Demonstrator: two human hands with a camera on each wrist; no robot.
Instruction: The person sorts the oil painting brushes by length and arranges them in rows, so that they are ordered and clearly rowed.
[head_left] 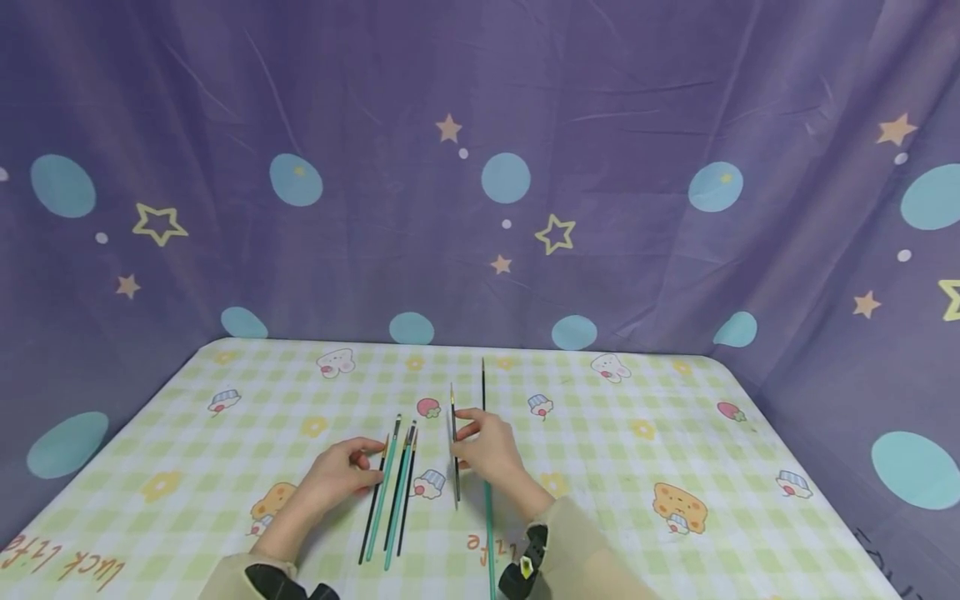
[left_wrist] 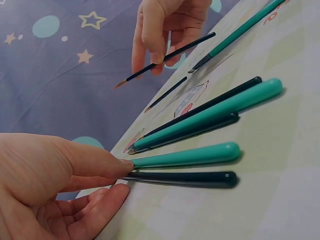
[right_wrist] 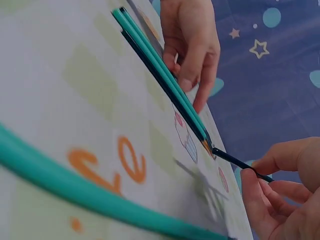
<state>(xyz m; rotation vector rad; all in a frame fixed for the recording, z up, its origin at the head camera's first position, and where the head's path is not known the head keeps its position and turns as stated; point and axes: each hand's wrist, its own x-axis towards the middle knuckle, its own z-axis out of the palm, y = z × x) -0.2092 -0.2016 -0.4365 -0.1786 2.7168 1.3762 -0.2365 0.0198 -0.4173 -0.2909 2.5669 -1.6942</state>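
My right hand (head_left: 487, 446) pinches a thin dark paintbrush (right_wrist: 235, 161) between thumb and fingers, raised off the cloth with its bristles pointing away. Near its left, several green and dark paintbrushes (head_left: 401, 508) lie side by side, bristles to the far side. My left hand (head_left: 337, 475) touches the leftmost of them, a dark paintbrush (left_wrist: 190, 178) and a green paintbrush (left_wrist: 200, 155), with thumb and fingertips. Under my right wrist lies another green paintbrush (head_left: 490, 533). A dark paintbrush (head_left: 483, 383) lies beyond it in line; my hand hides the stretch between.
A green-and-white checked tablecloth (head_left: 600, 500) with printed cakes, rabbits and flowers covers the table. Behind it hangs a purple curtain (head_left: 615, 275) with stars and dots. Dark wrist straps (head_left: 525, 558) sit over beige sleeves (head_left: 585, 550).
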